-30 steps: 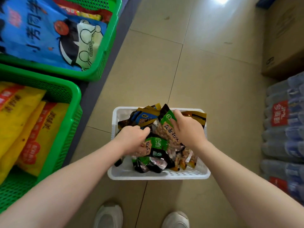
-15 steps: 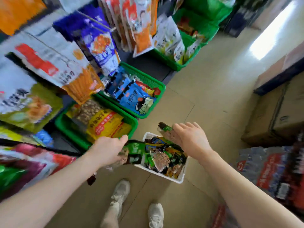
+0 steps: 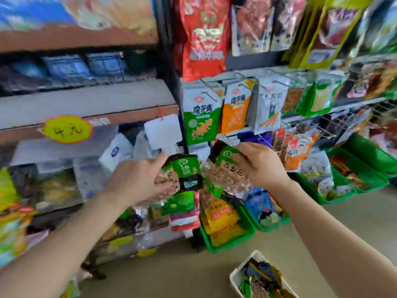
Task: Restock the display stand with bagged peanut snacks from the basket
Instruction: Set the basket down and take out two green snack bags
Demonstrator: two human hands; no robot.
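Transfer step in hand: both hands are raised in front of the display stand (image 3: 253, 87), each carrying stock taken from the basket (image 3: 235, 274). Left hand (image 3: 137, 181) grips a green-topped peanut bag (image 3: 182, 173), fingers curled round its left edge and thumb over the top corner. Right hand (image 3: 261, 163) pinches the top corner of a second peanut bag (image 3: 225, 171), which hangs tilted below it. The two bags are just beside each other, held in the air in front of the lower pegs, not yet hung. Basket sits on the floor at lower right, still holding a heap of mixed packets.

Judgement: hanging is the next move. It calls for finding a free wire peg (image 3: 264, 138) and threading the bag's header onto it; no hang hole can be made out owing to blur.

Condition of goods: each bag has a green header with white lettering over a clear window showing brown nuts, with a dark panel on the left one. Packaging looks soft and crinkled, apparently intact.
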